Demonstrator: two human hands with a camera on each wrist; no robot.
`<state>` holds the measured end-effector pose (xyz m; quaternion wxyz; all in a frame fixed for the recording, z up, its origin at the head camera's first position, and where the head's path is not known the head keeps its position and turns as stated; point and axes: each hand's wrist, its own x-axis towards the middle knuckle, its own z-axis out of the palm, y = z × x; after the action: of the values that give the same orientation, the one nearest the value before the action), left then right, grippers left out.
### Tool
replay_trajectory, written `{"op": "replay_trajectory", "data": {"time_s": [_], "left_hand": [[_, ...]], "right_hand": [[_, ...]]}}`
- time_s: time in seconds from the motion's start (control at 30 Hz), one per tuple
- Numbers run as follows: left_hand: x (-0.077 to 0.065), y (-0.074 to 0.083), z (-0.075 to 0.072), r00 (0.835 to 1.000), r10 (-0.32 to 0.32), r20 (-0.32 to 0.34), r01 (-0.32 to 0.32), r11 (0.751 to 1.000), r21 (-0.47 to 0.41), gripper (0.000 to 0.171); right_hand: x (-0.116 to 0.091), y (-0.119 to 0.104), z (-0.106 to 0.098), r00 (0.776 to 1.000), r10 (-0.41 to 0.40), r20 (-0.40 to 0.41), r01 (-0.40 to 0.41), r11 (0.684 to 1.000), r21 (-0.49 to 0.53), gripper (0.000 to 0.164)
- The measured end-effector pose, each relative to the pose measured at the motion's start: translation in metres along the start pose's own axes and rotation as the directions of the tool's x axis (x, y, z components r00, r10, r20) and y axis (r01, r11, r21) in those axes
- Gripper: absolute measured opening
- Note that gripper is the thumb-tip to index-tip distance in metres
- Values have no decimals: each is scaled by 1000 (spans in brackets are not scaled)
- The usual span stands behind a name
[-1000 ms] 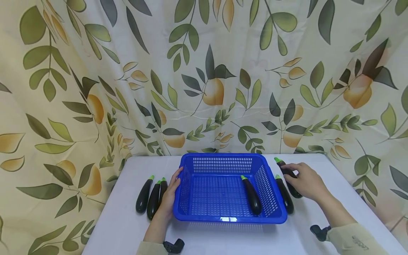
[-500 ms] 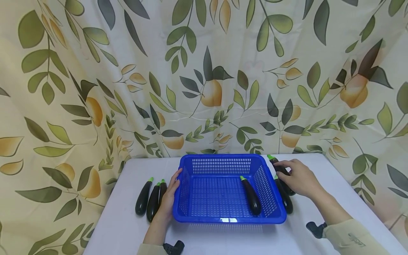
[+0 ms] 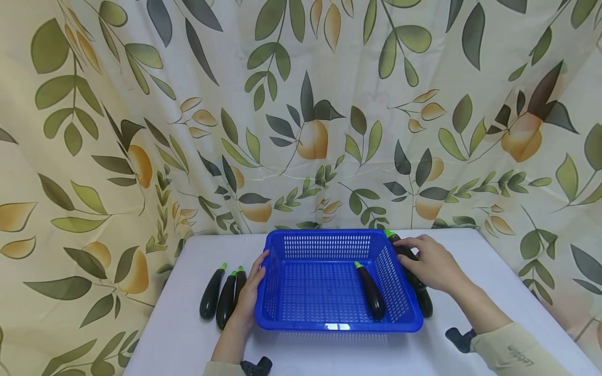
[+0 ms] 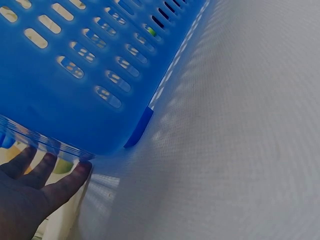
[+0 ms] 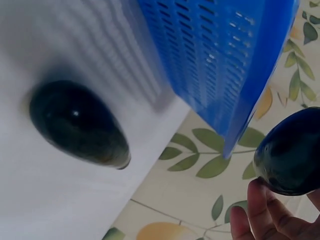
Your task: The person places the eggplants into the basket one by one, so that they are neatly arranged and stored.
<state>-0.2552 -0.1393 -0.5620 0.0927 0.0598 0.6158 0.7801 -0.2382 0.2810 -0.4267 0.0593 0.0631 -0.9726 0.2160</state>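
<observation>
A blue plastic basket (image 3: 291, 325) sits on the white table, with one eggplant (image 3: 371, 292) lying inside near its right wall. My left hand (image 3: 246, 295) touches the basket's left side; in the left wrist view its extended fingertips meet the outer wall (image 4: 55, 95). Just outside the right rim, my right hand (image 3: 437, 263) grips an eggplant (image 5: 290, 152) by its upper part, green stem pointing away. The right wrist view shows it lifted to about the rim's height. Below it another eggplant (image 5: 75, 122) lies on the table beside the basket, partly covered in the head view.
Three eggplants (image 3: 212, 292) lie left of the basket, one partly behind my left forearm. White cloth covers the table (image 3: 329, 357). A leaf-and-fruit patterned curtain (image 3: 301, 130) hangs right behind the table's back edge.
My right hand has moved left toward the basket's right rim, carrying the gripped eggplant over the one lying there. The left hand and the basket stay in place.
</observation>
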Motion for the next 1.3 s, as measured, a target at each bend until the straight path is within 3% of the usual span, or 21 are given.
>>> {"op": "replay_trajectory", "data": {"time_s": [0.5,1.3], "left_hand": [[0,0,0,1000,1,-4,-1,1000,4,49],[0,-1,0,1000,-9,-1,9,1000,-8,50]], "right_hand": [[2,-23,7,998,-64,10,64,998,-17,34],[0,-41,35,994,-97,49,95,995,39,33]]}}
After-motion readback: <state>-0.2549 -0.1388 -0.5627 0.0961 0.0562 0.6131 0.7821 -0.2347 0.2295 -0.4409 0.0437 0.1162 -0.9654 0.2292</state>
